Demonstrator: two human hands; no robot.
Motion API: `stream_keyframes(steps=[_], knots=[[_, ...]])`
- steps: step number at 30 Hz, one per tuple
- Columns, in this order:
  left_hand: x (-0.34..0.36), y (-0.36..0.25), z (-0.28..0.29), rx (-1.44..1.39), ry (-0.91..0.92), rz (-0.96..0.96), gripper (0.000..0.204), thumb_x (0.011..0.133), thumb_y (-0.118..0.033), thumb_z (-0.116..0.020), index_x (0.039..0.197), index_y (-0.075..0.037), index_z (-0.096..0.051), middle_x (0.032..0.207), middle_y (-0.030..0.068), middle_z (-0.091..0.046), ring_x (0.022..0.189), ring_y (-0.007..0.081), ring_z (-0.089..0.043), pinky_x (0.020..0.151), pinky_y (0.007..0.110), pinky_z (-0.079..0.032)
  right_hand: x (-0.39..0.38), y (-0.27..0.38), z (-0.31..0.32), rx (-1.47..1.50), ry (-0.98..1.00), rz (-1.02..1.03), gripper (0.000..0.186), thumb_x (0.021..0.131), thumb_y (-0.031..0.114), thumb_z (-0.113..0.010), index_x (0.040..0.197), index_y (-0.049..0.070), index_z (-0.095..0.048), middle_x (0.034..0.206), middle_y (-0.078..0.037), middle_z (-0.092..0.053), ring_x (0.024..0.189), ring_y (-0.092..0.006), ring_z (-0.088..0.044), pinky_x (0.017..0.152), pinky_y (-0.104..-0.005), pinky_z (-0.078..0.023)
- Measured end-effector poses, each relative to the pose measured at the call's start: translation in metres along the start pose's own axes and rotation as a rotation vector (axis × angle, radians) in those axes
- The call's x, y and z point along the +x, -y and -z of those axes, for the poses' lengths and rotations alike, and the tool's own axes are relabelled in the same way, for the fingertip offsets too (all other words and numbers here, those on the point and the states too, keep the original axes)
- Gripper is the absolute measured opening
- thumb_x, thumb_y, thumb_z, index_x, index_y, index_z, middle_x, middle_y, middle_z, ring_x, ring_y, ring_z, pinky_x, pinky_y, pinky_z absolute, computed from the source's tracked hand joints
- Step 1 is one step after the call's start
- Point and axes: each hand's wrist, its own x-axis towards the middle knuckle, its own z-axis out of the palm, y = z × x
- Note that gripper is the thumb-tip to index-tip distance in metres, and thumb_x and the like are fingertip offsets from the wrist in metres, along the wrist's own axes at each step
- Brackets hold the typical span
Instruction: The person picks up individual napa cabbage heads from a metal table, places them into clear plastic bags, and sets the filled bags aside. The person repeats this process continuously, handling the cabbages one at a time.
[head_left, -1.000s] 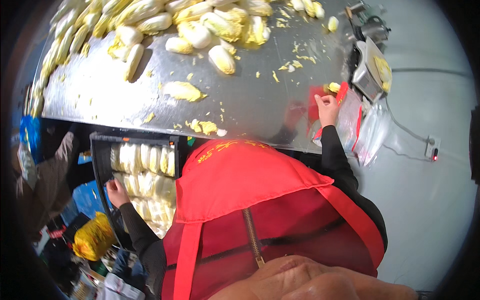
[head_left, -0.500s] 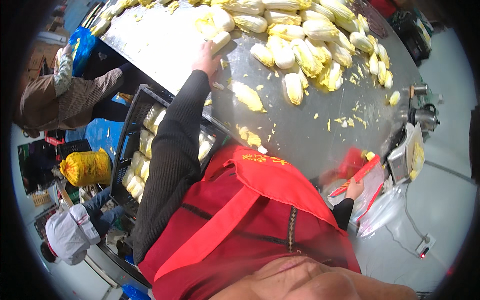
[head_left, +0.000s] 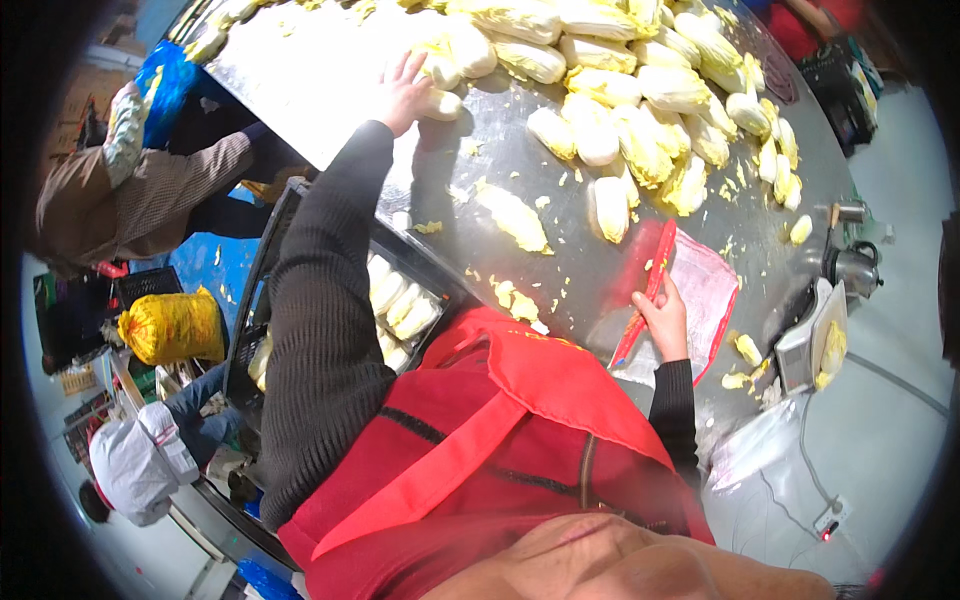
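Note:
My left hand (head_left: 403,95) lies at the far left part of the metal table (head_left: 570,270), fingers spread, beside a small pale napa cabbage (head_left: 441,105). Whether the palm presses on that cabbage, I cannot tell. Over the near right part of the table, my right hand (head_left: 664,322) grips a clear plastic bag with red edges (head_left: 705,275) by its red border. Part of the bag is smeared by motion. A heap of napa cabbages (head_left: 605,87) covers the far side. One loose yellow cabbage leaf (head_left: 512,218) rests between my hands.
A black crate (head_left: 262,265) with wrapped cabbages (head_left: 408,303) stands under my left arm. Along the right edge are a scale (head_left: 797,348), a metal kettle (head_left: 856,268) and clear plastic bags (head_left: 755,450). Two people (head_left: 150,195) are at the left, near a yellow sack (head_left: 172,326).
My right hand has brought the red-edged bag from the table's right edge leftward and farther over the table. My left hand has shifted slightly left and away, its fingers now spread.

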Motion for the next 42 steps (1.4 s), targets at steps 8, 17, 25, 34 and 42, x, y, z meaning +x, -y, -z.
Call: stream_keyframes(steps=[8, 17, 25, 34, 42], knots=[[0.045, 0.014, 0.033, -0.161, 0.401, -0.133, 0.053, 0.065, -0.036, -0.08, 0.108, -0.016, -0.059, 0.12, 0.0102, -0.054, 0.125, 0.0322, -0.05, 0.114, 0.052, -0.029, 0.029, 0.018, -0.007, -0.191, -0.073, 0.097, 0.068, 0.086, 0.02, -0.074, 0.146, 0.008, -0.044, 0.073, -0.002, -0.059, 0.068, -0.0109, -0.059, 0.067, -0.0292, -0.05], [0.019, 0.02, 0.001, -0.207, 0.017, -0.104, 0.081, 0.063, -0.027, -0.085, 0.135, -0.02, -0.048, 0.125, 0.014, -0.052, 0.114, 0.0343, -0.056, 0.095, 0.044, -0.048, 0.122, 0.146, -0.102, -0.535, -0.153, 0.897, 0.046, 0.081, 0.019, -0.074, 0.124, 0.009, -0.062, 0.119, -0.016, -0.06, 0.114, -0.0307, -0.056, 0.096, -0.0413, -0.046], [0.024, -0.018, 0.017, -0.308, 0.28, 0.056, 0.101, 0.069, -0.035, -0.079, 0.154, -0.034, -0.026, 0.142, 0.0283, -0.038, 0.115, 0.0472, -0.053, 0.1, 0.049, -0.046, 0.181, 0.147, -0.169, -1.0, -0.118, 1.023, 0.053, 0.08, 0.014, -0.067, 0.132, 0.015, -0.057, 0.124, -0.017, -0.057, 0.122, -0.037, -0.051, 0.109, -0.0458, -0.035], [0.001, -0.058, -0.002, -0.33, 0.136, 0.255, 0.078, 0.069, -0.031, -0.078, 0.141, -0.031, -0.05, 0.151, 0.0232, -0.034, 0.125, 0.0447, -0.048, 0.098, 0.05, -0.047, 0.094, 0.137, -0.11, -0.17, -0.004, 0.684, 0.052, 0.078, 0.014, -0.071, 0.129, 0.012, -0.059, 0.117, -0.015, -0.057, 0.112, -0.0301, -0.057, 0.096, -0.0383, -0.048], [0.002, -0.095, 0.002, -0.884, -0.038, 0.326, 0.069, 0.074, -0.034, -0.077, 0.133, -0.007, -0.056, 0.139, 0.0315, -0.042, 0.136, 0.0426, -0.036, 0.11, 0.046, -0.036, 0.11, 0.045, -0.041, -0.303, -0.457, 0.509, 0.056, 0.077, 0.014, -0.075, 0.13, 0.006, -0.058, 0.122, -0.016, -0.057, 0.112, -0.0311, -0.058, 0.098, -0.0375, -0.047]])
